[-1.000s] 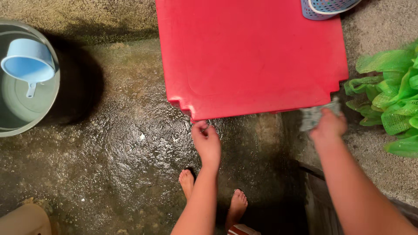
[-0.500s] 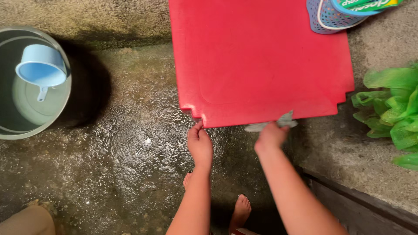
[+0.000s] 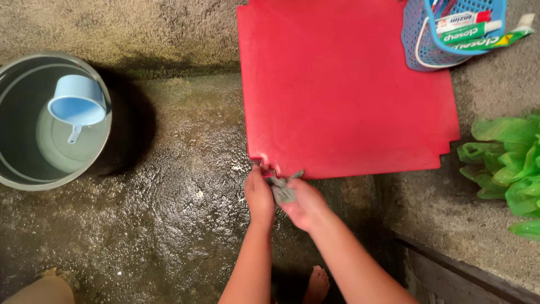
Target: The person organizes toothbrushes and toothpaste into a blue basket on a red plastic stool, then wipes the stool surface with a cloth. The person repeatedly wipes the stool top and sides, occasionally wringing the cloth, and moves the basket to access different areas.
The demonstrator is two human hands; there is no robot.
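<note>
— Red plastic, flat and square: where does the board (image 3: 349,90) sit?
— On wet concrete floor (image 3: 169,214), its near edge at both hands.
— And the grips?
— The right hand (image 3: 304,204) clenches a small grey cloth (image 3: 283,190) against that edge; the left hand (image 3: 259,196) pinches the notched corner beside it.

Your red plastic board (image 3: 349,90) lay flat on wet concrete floor (image 3: 169,225), notched at its near corners; your grey rag (image 3: 283,190) sat crumpled against its near edge.
</note>
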